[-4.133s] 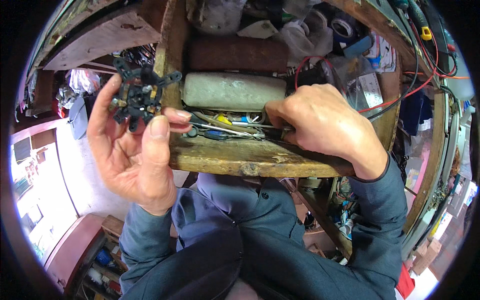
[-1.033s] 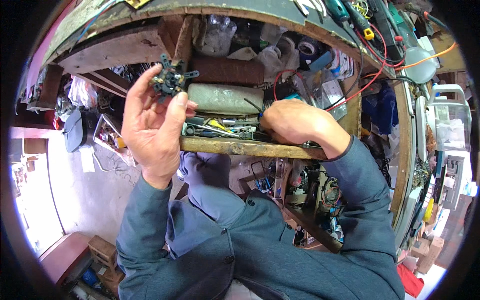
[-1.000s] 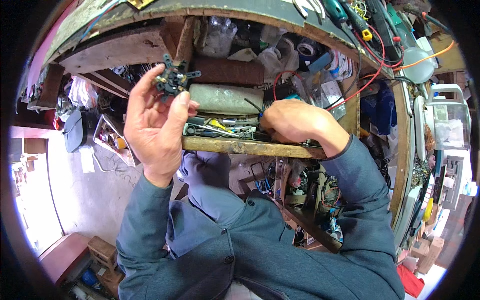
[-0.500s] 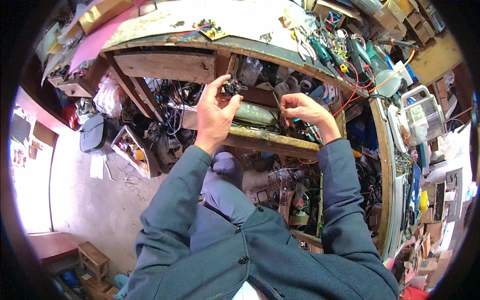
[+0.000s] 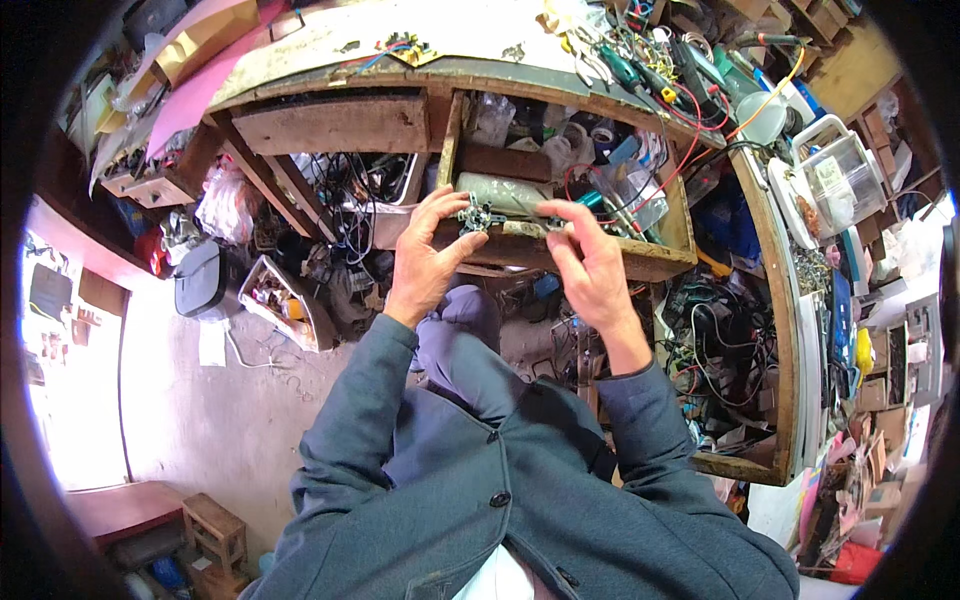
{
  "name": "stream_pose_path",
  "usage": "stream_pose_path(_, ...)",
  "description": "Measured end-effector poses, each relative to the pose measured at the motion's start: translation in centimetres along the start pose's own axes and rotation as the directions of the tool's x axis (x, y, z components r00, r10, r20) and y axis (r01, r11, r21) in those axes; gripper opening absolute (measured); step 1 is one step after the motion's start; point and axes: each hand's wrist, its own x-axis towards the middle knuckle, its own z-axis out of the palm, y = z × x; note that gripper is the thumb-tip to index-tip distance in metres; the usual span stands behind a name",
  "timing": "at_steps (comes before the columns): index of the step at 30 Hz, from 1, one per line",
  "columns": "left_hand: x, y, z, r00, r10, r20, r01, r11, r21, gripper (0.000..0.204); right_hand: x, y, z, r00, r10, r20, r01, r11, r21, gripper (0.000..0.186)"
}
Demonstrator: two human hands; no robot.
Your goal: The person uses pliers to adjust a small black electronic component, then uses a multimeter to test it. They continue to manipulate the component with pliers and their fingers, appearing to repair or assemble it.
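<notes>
My left hand [image 5: 432, 258] pinches a small dark metal part [image 5: 480, 214] with uneven, jutting pieces between thumb and fingers. To its right, my right hand [image 5: 592, 262] is closed, thumb against forefinger, around a thin tool [image 5: 553, 222] pointing toward the part. What kind of tool it is cannot be made out. Both hands are over the front of an open wooden drawer [image 5: 640, 262]. Inside the drawer, just behind the part, lies a pale plastic-wrapped roll [image 5: 500, 192].
Screwdrivers [image 5: 622, 215] and plastic bags fill the drawer's right side. Pliers, red leads and a soldering iron [image 5: 775, 40] lie on the bench [image 5: 330, 55] above. A clear lidded container [image 5: 840, 180] stands at right. On the floor at left sits a box of odds and ends [image 5: 283, 305].
Both hands are lower in the picture, nearer my body. My right hand has turned, and its thin tool, upright before, now points toward the part. The view has shifted slightly.
</notes>
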Motion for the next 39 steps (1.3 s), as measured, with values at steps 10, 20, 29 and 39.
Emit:
stream_pose_path(10, 0.2, -0.7, -0.1, 1.0, -0.002, -0.007, 0.003, 1.0, 0.008, 0.046, -1.2, 0.2, 1.9, 0.998, -0.046, 0.046, 0.049, 0.997, -0.055, 0.016)
stream_pose_path(20, 0.3, -0.3, -0.3, 0.999, 0.001, 0.036, 0.0, 0.999, -0.037, 0.042, -1.1, -0.2, 1.6, 0.996, -0.034, 0.087, 0.044, 0.993, -0.112, 0.015)
stream_pose_path(29, 0.8, 0.4, -1.3, 0.99, 0.07, 0.123, -0.086, 0.988, 0.127, 0.047, -1.1, 0.1, 1.7, 0.995, -0.006, 0.096, 0.016, 0.995, -0.103, 0.017)
stream_pose_path(39, 1.4, 0.5, -2.0, 0.975, 0.027, 0.221, -0.043, 0.997, 0.069, 0.042, -1.6, 1.1, 2.7, 0.996, 0.062, 0.057, -0.066, 0.995, 0.071, 0.015)
